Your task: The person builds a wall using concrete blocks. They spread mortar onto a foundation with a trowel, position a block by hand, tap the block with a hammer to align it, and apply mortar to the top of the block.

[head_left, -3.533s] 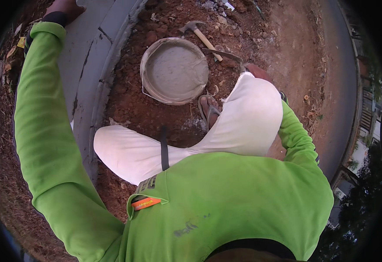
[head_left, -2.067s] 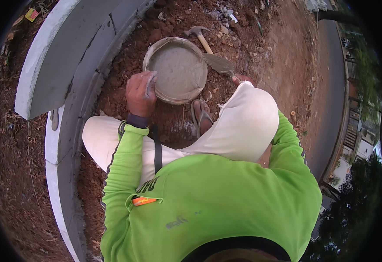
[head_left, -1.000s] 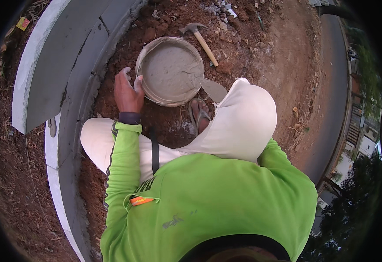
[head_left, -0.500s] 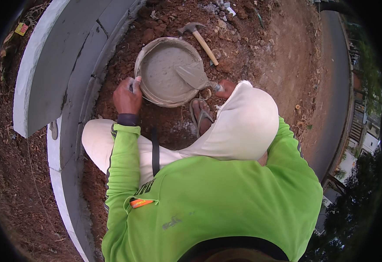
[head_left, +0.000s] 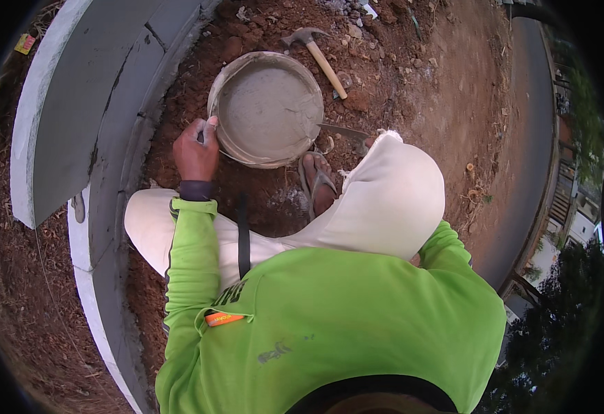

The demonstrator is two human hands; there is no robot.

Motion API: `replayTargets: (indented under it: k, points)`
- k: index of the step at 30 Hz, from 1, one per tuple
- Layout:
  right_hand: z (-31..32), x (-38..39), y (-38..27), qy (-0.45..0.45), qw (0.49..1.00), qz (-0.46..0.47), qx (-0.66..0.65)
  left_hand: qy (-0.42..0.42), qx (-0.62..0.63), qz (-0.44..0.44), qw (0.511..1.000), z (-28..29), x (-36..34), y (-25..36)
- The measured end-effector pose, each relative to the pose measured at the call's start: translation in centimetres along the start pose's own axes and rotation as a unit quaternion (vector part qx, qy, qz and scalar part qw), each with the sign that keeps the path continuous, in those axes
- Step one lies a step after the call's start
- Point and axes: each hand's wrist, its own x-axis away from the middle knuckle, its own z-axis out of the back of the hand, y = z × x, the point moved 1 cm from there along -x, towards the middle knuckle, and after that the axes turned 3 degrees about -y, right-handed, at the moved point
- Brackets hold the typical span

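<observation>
A round, grey-crusted basin (head_left: 217, 90) of wet mortar (head_left: 264, 103) stands on the reddish soil in front of me. My left hand (head_left: 196, 150) is closed at its left side, thumb and fingers pinching the rim. Beyond the opposite rim, a trowel (head_left: 343, 130) shows almost edge-on, its blade tip at the rim. Only a little of my right hand (head_left: 369, 144) shows behind my raised knee; it grips the trowel, whose handle is hidden. The mortar looks fairly smooth, with a ridged patch on its right.
A claw hammer (head_left: 326, 67) with a wooden handle lies right of the basin. A low grey block wall (head_left: 119, 138) curves along my left. My sandalled foot (head_left: 318, 181) is just below the basin. Loose stones and clods lie beyond, and a paved road (head_left: 526, 138) runs at far right.
The trowel has come out of the mortar toward the right and turned from flat to nearly edge-on. My right hand has slipped further behind the knee. My left hand stays at the rim.
</observation>
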Motion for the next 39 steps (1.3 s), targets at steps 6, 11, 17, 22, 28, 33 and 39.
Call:
replayTargets:
  k: [6,11,17,22,28,33,39]
  points:
    - [-5.1,-5.5,-0.1,0.018,0.991,0.088,0.097,0.001,0.001,0.003,1.0,-0.1,-0.1,0.0]
    - [-8.5,-7.8,1.1,0.07,0.985,0.111,0.117,-0.01,0.018,0.0,1.0,-0.2,0.0,-0.4]
    - [-7.1,-5.7,5.7,0.077,0.978,0.137,0.136,-0.007,0.015,0.006,1.0,0.0,-0.2,-0.4]
    - [-4.5,-3.4,5.6,0.028,0.992,0.049,0.115,-0.023,0.025,0.028,0.999,0.2,-0.4,-0.3]
    - [-2.2,-2.7,5.1,-0.012,0.994,-0.058,0.096,-0.033,0.03,0.019,0.999,-0.1,-0.8,-0.4]
    - [-0.3,-1.3,3.9,-0.075,0.981,-0.148,0.1,-0.044,0.029,0.028,0.998,-0.1,-0.8,-1.0]
    - [6.5,-6.3,3.5,-0.034,0.961,-0.109,0.251,-0.024,0.047,0.013,0.999,-0.3,-0.9,-1.0]
